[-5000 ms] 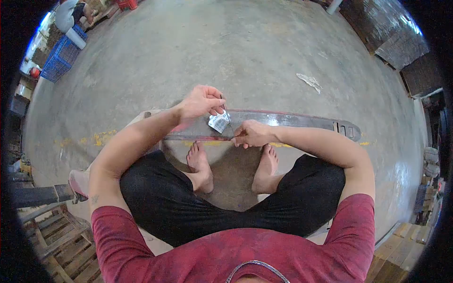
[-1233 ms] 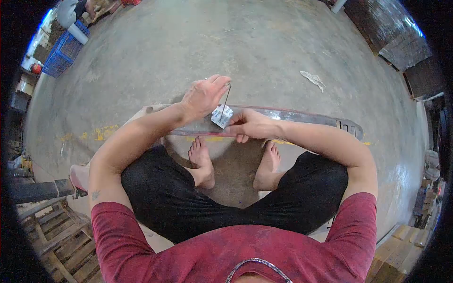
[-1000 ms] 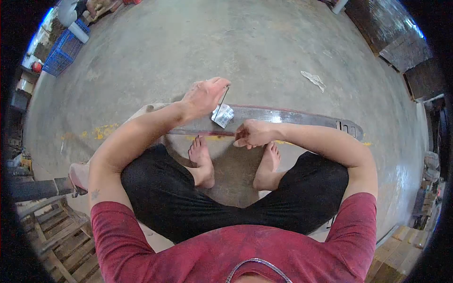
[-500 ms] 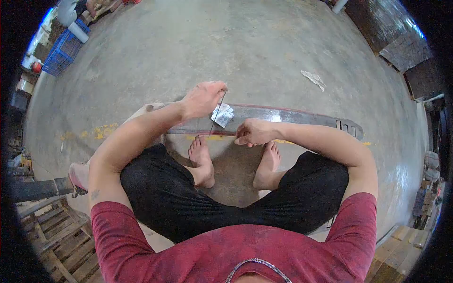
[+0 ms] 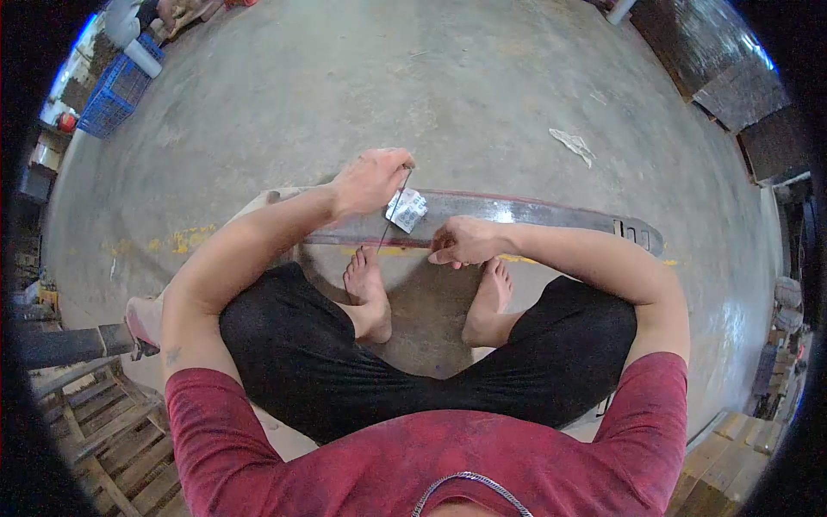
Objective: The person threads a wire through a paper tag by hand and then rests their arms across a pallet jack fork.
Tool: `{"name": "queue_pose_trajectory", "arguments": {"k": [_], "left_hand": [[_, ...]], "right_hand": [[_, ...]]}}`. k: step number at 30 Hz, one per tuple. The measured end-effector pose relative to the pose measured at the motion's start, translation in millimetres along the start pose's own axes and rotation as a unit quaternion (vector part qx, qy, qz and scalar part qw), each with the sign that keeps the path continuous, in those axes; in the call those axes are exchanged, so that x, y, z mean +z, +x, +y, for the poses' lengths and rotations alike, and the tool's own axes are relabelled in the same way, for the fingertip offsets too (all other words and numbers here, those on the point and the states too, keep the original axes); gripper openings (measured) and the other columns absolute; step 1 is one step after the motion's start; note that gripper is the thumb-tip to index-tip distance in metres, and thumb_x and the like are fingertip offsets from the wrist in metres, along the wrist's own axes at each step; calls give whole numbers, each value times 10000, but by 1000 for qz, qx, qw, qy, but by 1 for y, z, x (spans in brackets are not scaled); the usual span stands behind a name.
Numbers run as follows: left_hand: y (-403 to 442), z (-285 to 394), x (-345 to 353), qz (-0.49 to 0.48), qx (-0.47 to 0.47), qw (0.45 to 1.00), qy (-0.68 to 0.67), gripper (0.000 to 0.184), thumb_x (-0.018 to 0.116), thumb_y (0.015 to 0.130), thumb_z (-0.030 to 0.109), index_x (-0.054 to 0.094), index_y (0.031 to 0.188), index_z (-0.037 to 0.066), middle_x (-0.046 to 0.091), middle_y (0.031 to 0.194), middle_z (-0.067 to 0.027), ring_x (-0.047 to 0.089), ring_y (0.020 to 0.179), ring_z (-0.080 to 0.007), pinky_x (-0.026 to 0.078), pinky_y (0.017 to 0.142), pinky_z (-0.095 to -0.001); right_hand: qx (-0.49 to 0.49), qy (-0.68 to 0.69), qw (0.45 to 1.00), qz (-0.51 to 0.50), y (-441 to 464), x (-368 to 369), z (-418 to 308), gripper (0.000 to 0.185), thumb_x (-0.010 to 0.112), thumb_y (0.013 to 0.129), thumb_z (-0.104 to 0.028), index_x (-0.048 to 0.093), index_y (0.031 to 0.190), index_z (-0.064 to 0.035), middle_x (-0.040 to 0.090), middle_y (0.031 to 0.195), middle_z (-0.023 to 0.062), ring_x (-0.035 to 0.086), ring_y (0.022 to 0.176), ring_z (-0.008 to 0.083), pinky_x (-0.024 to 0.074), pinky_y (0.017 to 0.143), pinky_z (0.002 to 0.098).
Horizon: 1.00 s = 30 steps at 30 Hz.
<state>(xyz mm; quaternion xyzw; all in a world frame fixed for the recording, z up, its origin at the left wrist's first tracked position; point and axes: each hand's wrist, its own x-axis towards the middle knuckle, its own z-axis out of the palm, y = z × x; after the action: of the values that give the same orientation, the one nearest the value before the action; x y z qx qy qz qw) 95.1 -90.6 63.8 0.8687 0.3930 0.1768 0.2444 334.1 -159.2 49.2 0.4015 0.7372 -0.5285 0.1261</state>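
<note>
My left hand [image 5: 375, 179] is raised over the left part of a long grey panel [image 5: 525, 211], its fingers pinched on the upper end of a thin dark strip [image 5: 394, 211]. The strip slants down past a crumpled silver-and-white packet [image 5: 407, 209] lying on the panel, to near the toes of my left foot. My right hand [image 5: 465, 240] is at the panel's near edge, with fingers curled together. What these fingers hold, if anything, is hidden. Reddish lines run along the panel's long edges, and slots show at its right end.
My bare feet [image 5: 366, 289] are on the concrete floor, just behind the panel. A white scrap [image 5: 572, 146] lies beyond it. A blue crate [image 5: 115, 95] and part of another person [image 5: 125, 21] are at far left. Wooden pallets [image 5: 112, 431] stand near left, cartons [image 5: 724, 461] near right.
The lower end of the thin dark strip has shifted slightly left, toward my left foot. Both hands stay in nearly the same places.
</note>
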Motion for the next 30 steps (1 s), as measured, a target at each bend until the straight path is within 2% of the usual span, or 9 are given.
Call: {"name": "queue_pose_trajectory", "arguments": {"k": [11,14,17,20,23,25,26,28,30], "left_hand": [[-1,6,-2,-11,-22,1000,-12,217,548,955,146,670,1097,37,695,1024,-215,666,999,-416,532,853,-499],[0,5,-2,-7,-12,1000,-12,201,554,948,140,674,1078,45,695,1012,-210,665,986,-417,531,839,-499],[2,7,-2,-10,-11,1000,-16,201,559,943,137,678,1075,43,697,1012,-208,668,989,-411,535,841,-486],[2,11,-1,-14,-30,999,-38,214,570,939,138,682,1096,45,710,992,-202,679,968,-407,545,835,-469],[3,17,0,-23,-62,995,-70,225,592,935,148,689,1104,36,721,966,-210,704,941,-382,555,827,-454],[3,22,1,-13,-62,992,-111,208,605,954,106,677,1115,-6,714,808,-128,686,721,-177,553,681,-351],[4,25,1,-13,-62,992,-112,208,605,954,106,677,1115,-6,714,808,-128,686,721,-177,553,681,-351],[5,33,-4,-42,-107,981,-158,238,618,942,177,691,1071,-10,735,948,-213,734,907,-333,567,801,-432],[5,35,-1,-37,-99,984,-145,241,616,946,179,689,1072,-13,738,951,-207,734,907,-337,569,802,-428]], "right_hand": [[-13,1,1000,21,3,3,7,366,664,940,-372,726,1009,-18,708,709,89,683,676,199,539,677,390],[0,-4,1000,6,6,3,8,329,677,969,-309,709,1058,5,715,826,74,682,700,155,539,661,361],[-24,1,999,28,7,3,13,362,657,951,-365,729,1011,-16,714,714,100,688,666,206,537,692,397],[-30,47,993,108,3,0,-1,343,648,973,-333,707,990,4,686,685,85,662,623,182,528,646,375],[-94,227,951,187,9,-2,1,316,639,1005,-300,640,955,12,604,674,39,574,574,105,452,513,309],[-92,258,941,198,8,-3,-6,308,635,1010,-300,640,948,1,604,680,32,566,572,99,441,504,301],[-90,289,930,209,8,-3,-8,301,630,1015,-301,639,940,-9,604,687,24,558,569,92,431,494,293],[-94,320,922,198,10,0,-9,295,626,1021,-298,640,927,-18,600,687,15,552,567,88,425,491,281],[-96,351,913,186,8,0,-13,291,622,1026,-296,641,914,-27,595,687,6,546,564,83,420,489,269]]}}
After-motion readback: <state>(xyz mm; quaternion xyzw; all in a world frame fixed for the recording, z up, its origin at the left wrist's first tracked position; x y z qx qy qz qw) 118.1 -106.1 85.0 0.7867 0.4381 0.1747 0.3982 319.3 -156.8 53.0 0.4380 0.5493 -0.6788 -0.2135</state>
